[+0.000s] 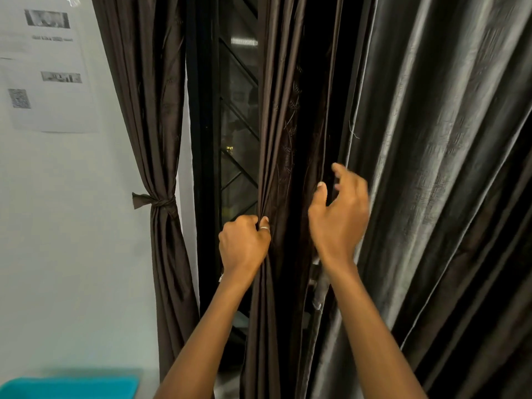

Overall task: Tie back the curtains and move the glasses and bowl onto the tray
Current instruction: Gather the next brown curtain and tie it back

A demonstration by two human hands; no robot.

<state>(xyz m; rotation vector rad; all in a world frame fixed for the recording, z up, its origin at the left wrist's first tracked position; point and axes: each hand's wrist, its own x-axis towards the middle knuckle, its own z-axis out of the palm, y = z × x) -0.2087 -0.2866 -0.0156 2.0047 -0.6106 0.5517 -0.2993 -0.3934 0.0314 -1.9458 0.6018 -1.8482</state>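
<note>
1. The left hand (244, 243) is gripping the middle curtain (276, 139), a dark brown panel hanging down the centre of the view. Its fingers are curling tightly round a bunched fold of the cloth just below centre, towards 6 o'clock. A ring (264, 228) is showing on one finger.
2. The right hand (339, 223) is hovering at 3 o'clock of the left hand, near it but apart. Its fingers are spreading wide and loose and holding nothing. It is blurring slightly, so I cannot tell whether its fingertips (337, 167) are touching cloth.
3. The grey curtain (431, 168) is filling the view from 1 to 5 o'clock in long shiny folds, and its pale edge is running just behind the right hand.
4. The tied curtain (149, 110) is hanging at 9 o'clock, and a knotted tie band (157, 201) of the same brown cloth is cinching it in.
5. The window grille (239, 125) is showing black between the tied curtain and the middle curtain, at 11 o'clock of the left hand.
6. A printed sheet (49, 67) is sticking to the pale wall (72, 226) at 10 o'clock.
7. A turquoise container (72, 387) is peeking in at 7 o'clock, cut by the bottom edge.
</note>
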